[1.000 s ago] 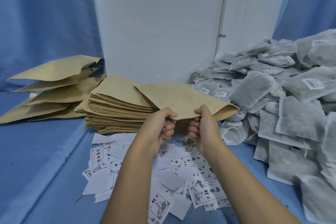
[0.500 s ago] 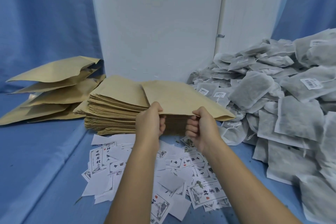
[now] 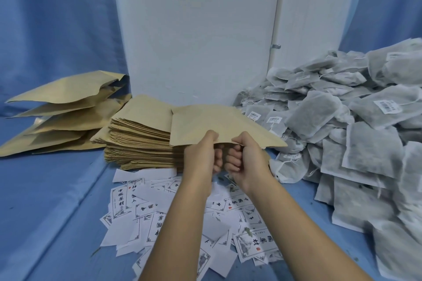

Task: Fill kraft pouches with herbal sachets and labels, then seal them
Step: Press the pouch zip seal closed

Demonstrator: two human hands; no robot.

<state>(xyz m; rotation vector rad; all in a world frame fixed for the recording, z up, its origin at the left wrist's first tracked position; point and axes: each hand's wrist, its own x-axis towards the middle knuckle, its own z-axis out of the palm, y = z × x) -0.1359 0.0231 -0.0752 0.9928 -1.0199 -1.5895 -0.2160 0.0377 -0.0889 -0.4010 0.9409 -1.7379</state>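
Two hands are gripping one kraft pouch (image 3: 212, 121) by its near edge at the centre of the frame.

The left hand (image 3: 202, 155) and right hand (image 3: 247, 158) are curling their fingers around that edge, close together, holding the pouch over the stack of flat pouches (image 3: 141, 130). Printed labels (image 3: 173, 210) are lying scattered at lower centre, herbal sachets (image 3: 342, 121) are piling up at right, and opened pouches (image 3: 61, 107) are lying at left on the blue cloth (image 3: 45, 189).
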